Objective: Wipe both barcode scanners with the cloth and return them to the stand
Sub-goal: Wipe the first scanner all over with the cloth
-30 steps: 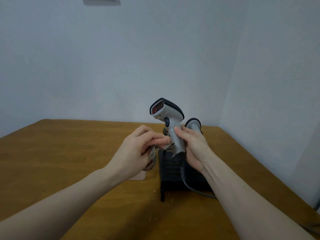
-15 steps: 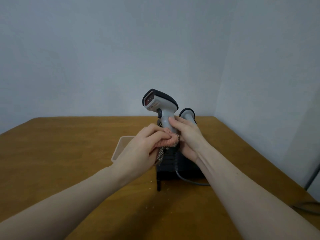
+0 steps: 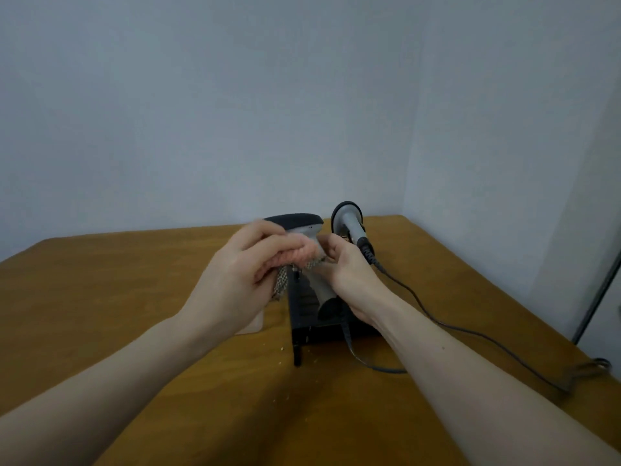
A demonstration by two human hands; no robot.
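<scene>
**A:** Item one, the held scanner?

**B:** First scanner (image 3: 304,227), grey body, dark cap. Off the stand, above it, tipped so the cap faces up and the handle slants down toward the person. Right hand (image 3: 342,267) curls round the handle from the right side, most likely to steady it against the rubbing.

**A:** Item two, cloth?

**B:** Cloth (image 3: 295,258), pink pile with a checked underside. Bunched in the left hand (image 3: 235,280), fingers curled over it, pressed to the scanner's neck just under the head. A loose corner hangs below the fist. Judged use: wiping in progress on this unit.

**A:** Item three?

**B:** Second scanner (image 3: 349,222), grey, seated head-up in the stand behind the right hand. Not touched by either hand. Whether it has had its wipe, cannot tell.

**A:** Stand?

**B:** Stand (image 3: 302,326), black, on the desk (image 3: 100,280) directly under the hands. The near slot looks free, so the return would be a short drop.

**A:** Trailing parts?

**B:** Cable (image 3: 470,331), dark, runs from the second scanner across the desk to the right. Another lead drops from the held unit under the right forearm; it could snag during reseating. A pale tray (image 3: 252,326) lies mostly hidden beneath the left wrist.
</scene>
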